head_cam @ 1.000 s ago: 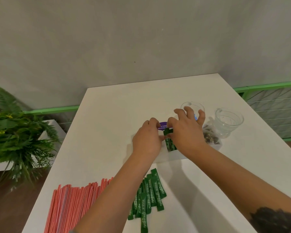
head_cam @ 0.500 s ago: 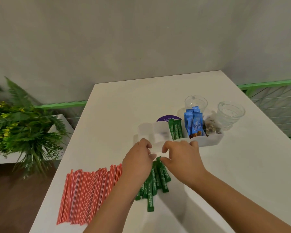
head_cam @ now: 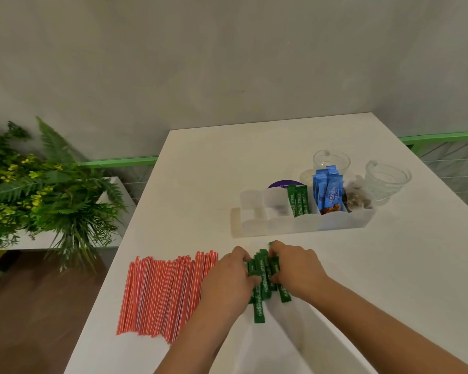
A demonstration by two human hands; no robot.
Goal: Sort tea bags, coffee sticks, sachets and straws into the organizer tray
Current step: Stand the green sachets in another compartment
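1. Your left hand and right hand press in from both sides on the loose pile of green sachets, fingers curled and grasping them on the tabletop.
2. The organizer tray stands just beyond, with some compartments filled.
3. Red straws lie just left, reaching the tabletop's near-left edge; bare room opens on your right.

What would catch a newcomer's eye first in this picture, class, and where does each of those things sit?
The broad fan of red straws lying on the near left of the white table stands out first. Just right of it, the left hand and right hand close in from both sides on a pile of green sachets. Farther back stands the organizer tray, holding green sachets and blue coffee sticks upright.
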